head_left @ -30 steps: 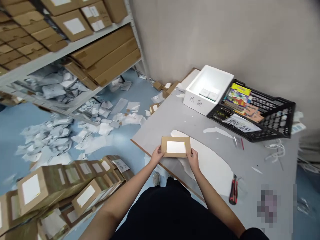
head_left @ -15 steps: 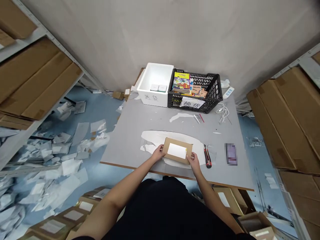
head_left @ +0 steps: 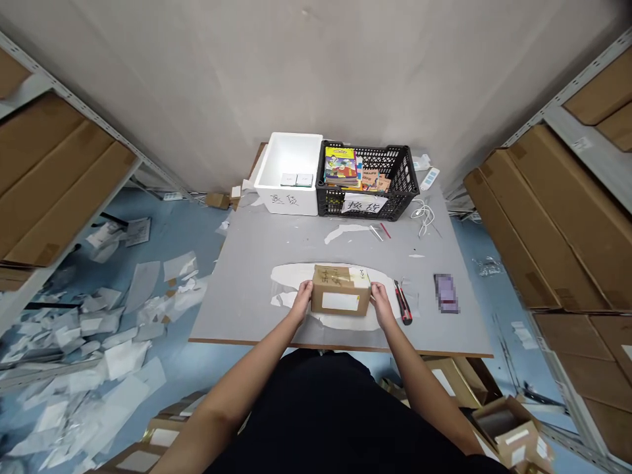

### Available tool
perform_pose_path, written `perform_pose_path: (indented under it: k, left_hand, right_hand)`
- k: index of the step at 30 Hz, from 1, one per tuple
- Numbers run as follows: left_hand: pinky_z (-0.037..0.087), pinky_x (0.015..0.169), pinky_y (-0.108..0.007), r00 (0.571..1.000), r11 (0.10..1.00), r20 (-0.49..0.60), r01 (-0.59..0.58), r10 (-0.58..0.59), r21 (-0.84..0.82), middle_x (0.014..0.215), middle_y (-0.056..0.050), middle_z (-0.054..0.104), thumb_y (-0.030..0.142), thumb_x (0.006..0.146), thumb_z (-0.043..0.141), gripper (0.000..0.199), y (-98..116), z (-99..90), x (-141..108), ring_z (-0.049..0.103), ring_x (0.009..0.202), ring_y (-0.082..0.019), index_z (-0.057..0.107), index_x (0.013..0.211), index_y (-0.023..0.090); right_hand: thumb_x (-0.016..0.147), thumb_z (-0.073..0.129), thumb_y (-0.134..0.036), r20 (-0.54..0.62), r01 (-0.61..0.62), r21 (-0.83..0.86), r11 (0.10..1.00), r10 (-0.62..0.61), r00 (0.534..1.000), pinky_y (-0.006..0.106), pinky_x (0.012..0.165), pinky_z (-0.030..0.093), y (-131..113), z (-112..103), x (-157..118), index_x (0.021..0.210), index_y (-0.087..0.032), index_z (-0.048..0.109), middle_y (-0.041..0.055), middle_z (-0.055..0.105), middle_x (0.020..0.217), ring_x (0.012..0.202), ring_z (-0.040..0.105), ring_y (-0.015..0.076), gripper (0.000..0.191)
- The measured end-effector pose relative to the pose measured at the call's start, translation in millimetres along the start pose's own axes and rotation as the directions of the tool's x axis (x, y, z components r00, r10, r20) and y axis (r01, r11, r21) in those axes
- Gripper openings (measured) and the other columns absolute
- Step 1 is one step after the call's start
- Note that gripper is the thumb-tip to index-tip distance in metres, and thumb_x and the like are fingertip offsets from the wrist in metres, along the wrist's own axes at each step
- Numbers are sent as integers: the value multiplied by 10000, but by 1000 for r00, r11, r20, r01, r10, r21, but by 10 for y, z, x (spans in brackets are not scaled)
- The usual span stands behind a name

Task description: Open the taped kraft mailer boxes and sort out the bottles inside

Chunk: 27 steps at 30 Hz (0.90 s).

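One gray table (head_left: 257, 263) between shelves of cardboard boxes (head_left: 538, 217).

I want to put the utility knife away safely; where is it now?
The utility knife lies on the table, just right of the right hand.

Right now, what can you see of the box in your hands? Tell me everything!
It's a small brown cardboard box, looking shut, with wrinkly tape and dark writing on top. A blank-looking white label is on the side facing me. It sits level over the white patch on the gray table. My left hand touches one end and my right hand the other.
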<state>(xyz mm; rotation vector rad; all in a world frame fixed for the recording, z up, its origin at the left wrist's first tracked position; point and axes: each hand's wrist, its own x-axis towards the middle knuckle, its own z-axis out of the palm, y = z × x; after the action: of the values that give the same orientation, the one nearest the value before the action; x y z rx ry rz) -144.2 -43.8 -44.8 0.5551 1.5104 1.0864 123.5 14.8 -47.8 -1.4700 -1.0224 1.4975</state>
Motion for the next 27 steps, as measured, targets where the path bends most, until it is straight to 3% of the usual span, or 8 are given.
perform_pose_path:
  k: [2,7,11,15,17,21,24,27]
  left_hand:
    - [446,953,-327,1000,999,10,-5,5,40,1294,-108,557,642,865,487,524,-74,-113,-87,535,1190,-224,510,1199,239]
    - [438,953,-346,996,987,56,57,-65,147,1234,-135,584,557,773,662,649,-211,-291,-270,553,1167,-265,515,1298,206]
    - [411,996,-347,996,989,75,36,-48,146,1388,-137,507,449,769,684,641,-126,-262,-211,487,1266,-290,511,1343,221]
    - [404,1009,-376,987,988,126,81,-98,131,1419,-140,484,321,748,680,677,8,-214,-92,486,1274,-304,471,1385,221]
    - [411,1007,-377,984,996,167,52,-64,79,1426,-135,477,291,724,696,702,33,-220,-81,488,1275,-297,461,1382,225]
    - [415,1017,-355,971,996,231,-52,66,-68,1399,-126,505,438,780,673,551,-58,-271,-167,481,1286,-258,522,1263,221]
    - [430,998,-360,985,998,171,29,-21,-47,1324,-131,564,598,834,565,542,-205,-248,-245,513,1255,-246,526,1219,218]
    - [460,947,-382,990,992,51,128,-128,-2,1295,-137,585,667,822,533,639,-312,-98,-277,553,1205,-262,494,1280,223]
  right_hand:
    - [814,496,-645,-24,-52,2,999,52,998,359,839,534,99,-13,-126,1191,-277,545,75,645,1167,1072,622,235,530]
    - [713,650,-574,-77,-82,-109,991,74,994,409,920,497,297,26,-327,1242,-247,577,97,652,1178,1119,603,277,625]
    - [682,690,-514,-68,-83,-129,988,75,995,426,952,474,189,53,-253,1291,-247,569,106,614,1282,1174,577,285,676]
    - [658,724,-453,71,-57,-108,992,65,995,418,940,482,-6,68,-165,1310,-269,556,76,639,1256,1118,606,274,699]
    - [653,732,-452,100,-39,-86,995,48,994,391,916,497,-51,62,-175,1310,-272,544,73,626,1272,1092,615,264,707]
    - [734,631,-559,-16,-24,-22,999,23,1000,342,839,529,23,-6,-281,1245,-277,540,70,595,1274,1091,609,242,590]
    - [775,536,-632,-74,-74,-13,997,73,995,332,769,548,170,-87,-348,1235,-283,527,74,615,1201,1049,626,236,577]
    - [735,599,-623,-26,-174,-69,982,172,985,355,778,546,283,-153,-329,1282,-262,516,101,624,1189,1053,631,253,660]
